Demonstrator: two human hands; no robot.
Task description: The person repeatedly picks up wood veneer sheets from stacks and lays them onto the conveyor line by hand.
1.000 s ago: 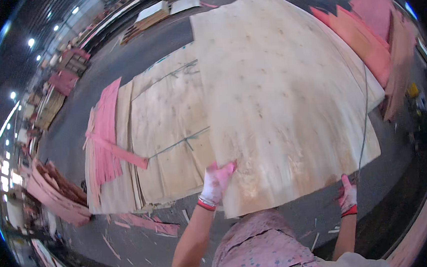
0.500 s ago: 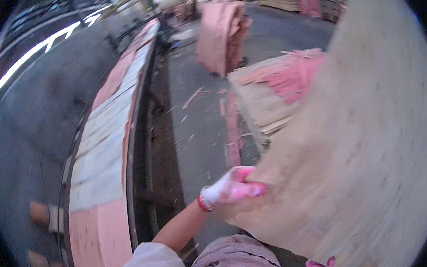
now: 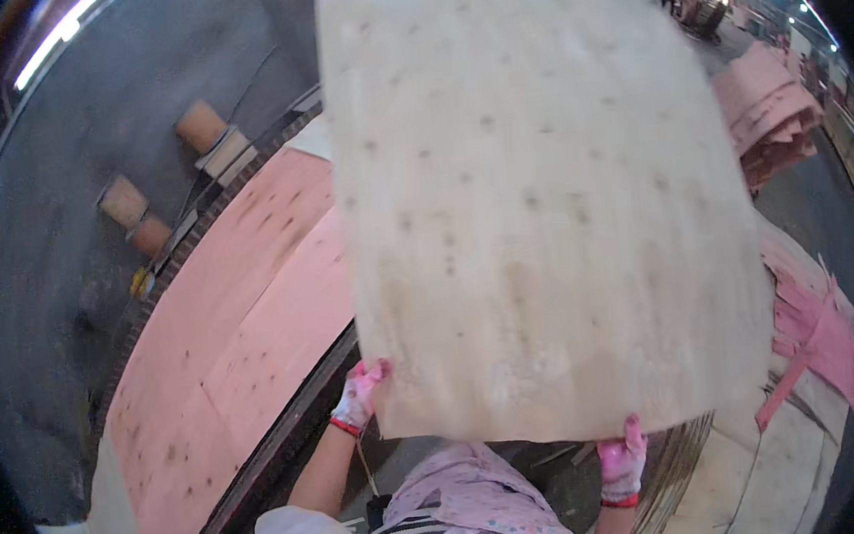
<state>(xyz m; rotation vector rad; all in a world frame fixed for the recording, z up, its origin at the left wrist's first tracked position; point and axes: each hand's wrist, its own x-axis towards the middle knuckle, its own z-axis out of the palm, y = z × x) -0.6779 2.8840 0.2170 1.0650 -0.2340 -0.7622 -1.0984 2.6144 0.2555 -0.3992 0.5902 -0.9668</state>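
Observation:
A large pale wood veneer sheet [image 3: 544, 218], dotted with dark knots, stretches out in front of me and fills the middle of the view. My left hand [image 3: 359, 395], in a white glove stained pink, is closed on its near left corner. Toward the near right corner, my right hand [image 3: 623, 462] grips the same edge, its pink thumb lying on top while the other fingers are hidden under the sheet. To the left, pink veneer sheets [image 3: 238, 292] lie along a long bench, partly covered by the held sheet's left edge.
A stack of pale veneers [image 3: 754, 472] stands at my right, with bright pink veneer pieces [image 3: 821, 331] on it. Farther right is a pink veneer bundle [image 3: 764, 115]. The bench's dark edge [image 3: 262, 461] runs close by my left arm. Brick-like blocks [image 3: 204, 129] sit beyond the bench.
My view has turned left toward the bench. The veneer sheet has swung from my right side to the front, and my right hand has come fully into view on its near edge.

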